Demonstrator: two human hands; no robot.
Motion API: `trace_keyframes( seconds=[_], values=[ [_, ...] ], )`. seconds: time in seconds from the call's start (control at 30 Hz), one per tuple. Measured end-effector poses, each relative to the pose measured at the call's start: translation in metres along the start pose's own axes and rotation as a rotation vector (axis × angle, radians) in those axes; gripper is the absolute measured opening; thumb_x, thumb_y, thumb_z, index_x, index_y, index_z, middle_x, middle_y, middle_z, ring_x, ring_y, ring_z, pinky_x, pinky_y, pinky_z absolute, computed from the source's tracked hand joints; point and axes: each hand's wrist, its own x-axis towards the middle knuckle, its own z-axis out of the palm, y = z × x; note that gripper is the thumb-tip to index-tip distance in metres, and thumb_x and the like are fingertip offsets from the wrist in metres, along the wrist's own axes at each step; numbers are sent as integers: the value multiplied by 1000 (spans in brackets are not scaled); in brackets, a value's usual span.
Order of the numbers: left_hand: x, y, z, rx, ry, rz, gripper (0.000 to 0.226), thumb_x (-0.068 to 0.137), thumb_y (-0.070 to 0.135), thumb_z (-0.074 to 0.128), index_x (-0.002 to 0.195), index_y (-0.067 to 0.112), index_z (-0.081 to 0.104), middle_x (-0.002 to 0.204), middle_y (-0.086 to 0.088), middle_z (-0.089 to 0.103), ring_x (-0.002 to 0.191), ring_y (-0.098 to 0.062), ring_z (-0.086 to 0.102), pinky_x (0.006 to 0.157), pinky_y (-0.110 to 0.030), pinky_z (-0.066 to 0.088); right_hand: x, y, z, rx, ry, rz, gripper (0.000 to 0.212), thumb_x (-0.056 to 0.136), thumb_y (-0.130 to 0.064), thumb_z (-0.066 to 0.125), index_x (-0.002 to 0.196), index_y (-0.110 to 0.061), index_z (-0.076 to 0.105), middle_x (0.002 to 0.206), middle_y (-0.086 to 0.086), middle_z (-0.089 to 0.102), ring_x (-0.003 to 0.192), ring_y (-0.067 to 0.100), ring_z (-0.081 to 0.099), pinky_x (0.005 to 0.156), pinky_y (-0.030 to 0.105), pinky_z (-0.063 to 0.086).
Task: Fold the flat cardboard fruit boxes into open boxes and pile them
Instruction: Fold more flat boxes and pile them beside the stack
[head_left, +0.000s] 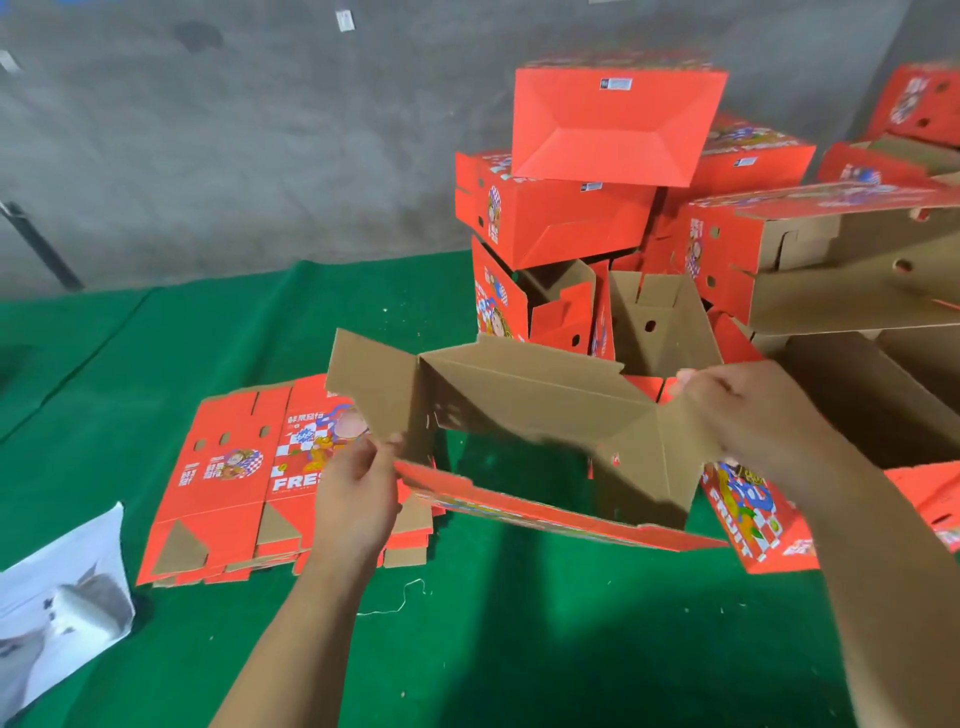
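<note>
A half-opened cardboard fruit box (524, 400), brown inside and red outside, hangs above the green mat between my hands. My left hand (358, 493) pinches its left end near the lower red edge. My right hand (737, 415) grips the right end flap from above, fingers curled over the brown card. A stack of flat red boxes (228, 483) lies on the mat to the left, partly behind my left hand. Folded open boxes (613, 171) are heaped in a pile behind and to the right.
A green mat (519, 623) covers the floor, with grey concrete (260, 130) beyond it. A crumpled white plastic bag (57, 597) lies at the lower left. More folded boxes (857, 260) lean in from the right edge. A thin string (400, 597) lies on the mat.
</note>
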Motion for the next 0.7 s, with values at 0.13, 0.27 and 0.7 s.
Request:
trace_keyframes(
  seconds=[0.13,0.27,0.7],
  values=[
    [2,2,14,-59,2,58,34,102,18,51,70,10,53,48,7,54,45,-4,45,45,-19,36,6,6,-8,107,-18,22,49,104,-35,53,58,-30,66,47,-10,60,46,5,54,58,29,39],
    [0,-6,29,-124,23,-52,35,105,17,50,70,14,53,47,8,55,43,-2,45,46,-24,37,7,11,5,132,-2,80,42,102,-34,54,63,-36,70,47,-11,57,56,20,64,61,31,50],
    [14,-30,39,-164,152,-171,14,102,21,44,104,10,53,65,-9,67,47,-15,63,58,-30,44,29,35,38,467,18,223,50,84,-27,58,132,-41,58,114,-4,71,98,18,71,82,44,58]
  ],
)
